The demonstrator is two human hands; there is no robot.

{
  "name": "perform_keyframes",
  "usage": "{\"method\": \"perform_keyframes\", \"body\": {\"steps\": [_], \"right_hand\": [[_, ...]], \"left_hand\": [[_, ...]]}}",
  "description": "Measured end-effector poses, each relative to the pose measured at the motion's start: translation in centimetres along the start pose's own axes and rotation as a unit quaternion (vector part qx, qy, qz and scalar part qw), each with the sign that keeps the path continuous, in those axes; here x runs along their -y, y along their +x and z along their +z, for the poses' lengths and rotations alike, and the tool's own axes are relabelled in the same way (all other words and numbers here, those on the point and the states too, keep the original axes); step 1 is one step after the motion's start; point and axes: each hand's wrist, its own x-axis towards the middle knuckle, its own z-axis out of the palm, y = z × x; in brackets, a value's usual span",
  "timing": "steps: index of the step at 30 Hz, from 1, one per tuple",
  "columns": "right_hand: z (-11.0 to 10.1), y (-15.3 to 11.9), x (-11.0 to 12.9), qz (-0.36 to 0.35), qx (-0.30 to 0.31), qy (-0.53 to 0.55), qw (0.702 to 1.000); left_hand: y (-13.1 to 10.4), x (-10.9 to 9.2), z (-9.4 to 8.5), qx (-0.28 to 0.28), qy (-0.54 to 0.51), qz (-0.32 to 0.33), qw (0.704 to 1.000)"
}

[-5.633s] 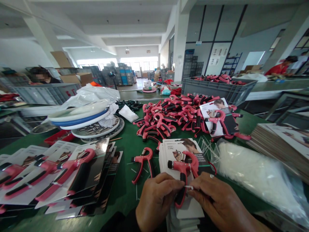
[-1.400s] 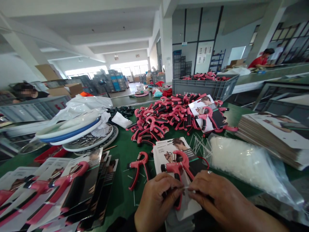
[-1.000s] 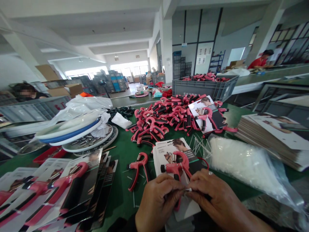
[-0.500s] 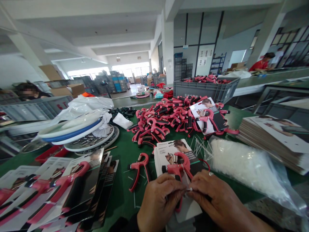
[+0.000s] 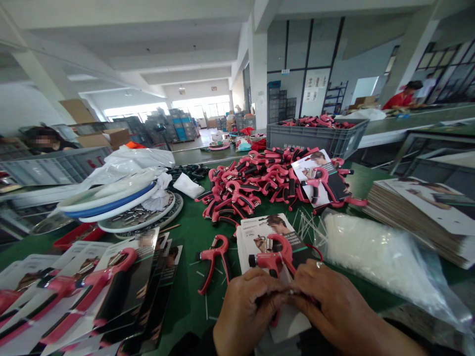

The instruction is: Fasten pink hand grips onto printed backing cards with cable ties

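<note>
A pink-and-black hand grip [image 5: 281,247] lies on a printed card [image 5: 260,230] in front of me. My left hand [image 5: 247,309] and my right hand [image 5: 326,301] meet over its lower handles, fingertips pinched together on a small white tie [image 5: 291,291], mostly hidden by the fingers. Left of the card another hand grip [image 5: 215,259] rests on the green table among loose white ties. More white ties [image 5: 308,225] lie behind the card, beside a clear bag of them [image 5: 378,257].
Behind is a heap of pink hand grips [image 5: 252,178] and a filled grey crate [image 5: 315,138]. Carded grips [image 5: 81,296] overlap at left, near stacked round trays [image 5: 115,202]. A card stack [image 5: 419,212] stands right. Co-workers sit far left and far right.
The right hand's fingers have shifted slightly left and closed further over the white tie. My left hand has moved a little, still at the same spot. The other things look unchanged.
</note>
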Motion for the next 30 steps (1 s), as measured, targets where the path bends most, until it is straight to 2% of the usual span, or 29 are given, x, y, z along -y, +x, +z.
{"method": "perform_keyframes", "body": {"steps": [6, 12, 18, 23, 26, 28, 30], "right_hand": [[-0.1, 0.5, 0.0, 0.021, 0.021, 0.0, 1.0], [-0.6, -0.1, 0.0, 0.065, 0.013, 0.08, 0.995], [-1.4, -0.8, -0.4, 0.047, 0.035, 0.146, 0.988], [-2.0, 0.2, 0.2, 0.08, 0.047, 0.136, 0.986], [-1.9, 0.3, 0.4, 0.094, 0.046, 0.105, 0.989], [-1.4, 0.0, 0.4, 0.076, 0.019, 0.064, 0.995], [-0.8, -0.4, 0.5, 0.036, -0.034, 0.013, 0.999]], "left_hand": [[0.3, 0.1, 0.1, 0.021, 0.015, 0.002, 1.0], [0.5, -0.5, 0.0, 0.014, 0.043, -0.011, 0.999], [0.6, -0.5, 0.2, 0.037, 0.076, 0.007, 0.996], [1.0, -1.1, 0.2, 0.085, 0.128, 0.016, 0.988], [1.2, -1.4, 0.3, 0.078, 0.138, -0.003, 0.987], [1.2, -1.6, 0.4, 0.074, 0.142, -0.031, 0.987], [1.3, -1.7, 0.4, 0.087, 0.151, -0.063, 0.983]]}}
